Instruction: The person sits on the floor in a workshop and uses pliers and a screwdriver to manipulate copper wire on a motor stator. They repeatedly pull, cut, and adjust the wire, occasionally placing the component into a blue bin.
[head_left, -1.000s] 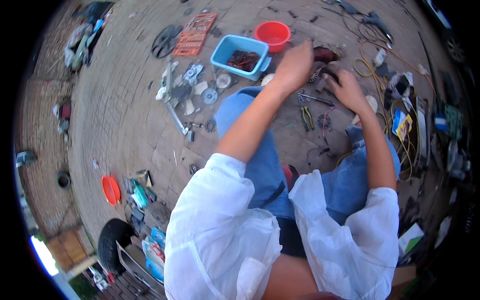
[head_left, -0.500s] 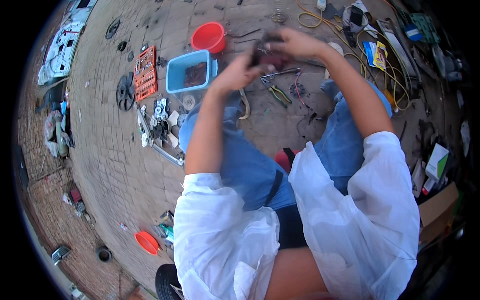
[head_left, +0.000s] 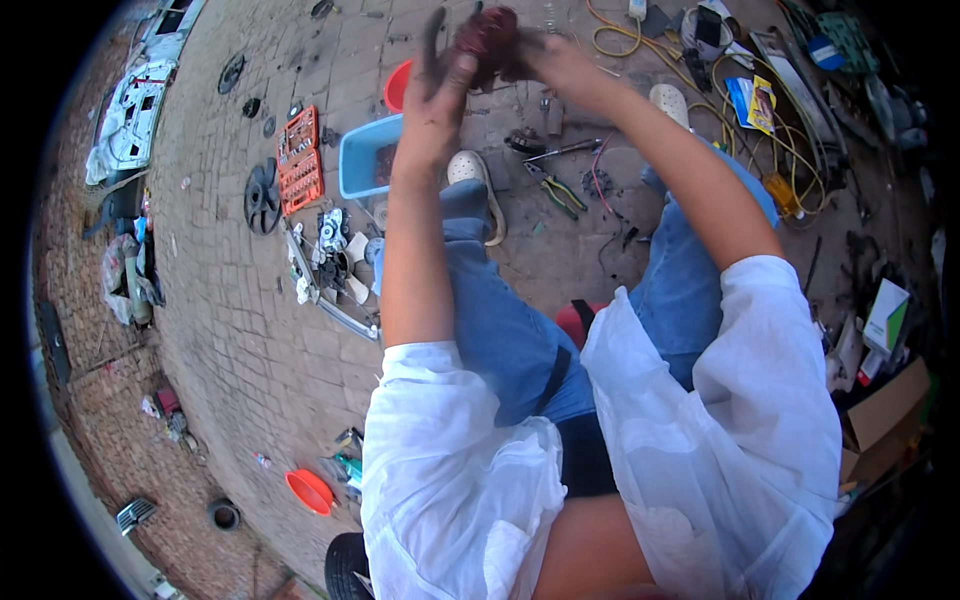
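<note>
Up at the top edge, a dark red, roundish part (head_left: 484,45), perhaps a wound coil, is between my hands. My left hand (head_left: 436,105) grips its left side with the thumb against it and fingers pointing upward. My right hand (head_left: 555,70) holds its right side, its blackened fingertips partly hidden by the part. Below them lie a dark round piece (head_left: 525,142), a long metal tool (head_left: 565,148) and green-handled pliers (head_left: 555,190).
A blue tub (head_left: 355,165), red bowl (head_left: 397,80), orange socket case (head_left: 298,165) and metal parts (head_left: 335,240) lie left of me on paving. Yellow hoses (head_left: 625,45) and scattered parts run down the right. My shod feet are ahead, a cardboard box (head_left: 890,405) lower right.
Both hands have lifted the dark red part from near the pliers up toward the top edge, moving leftward from a second ago. The dark round piece below is now uncovered.
</note>
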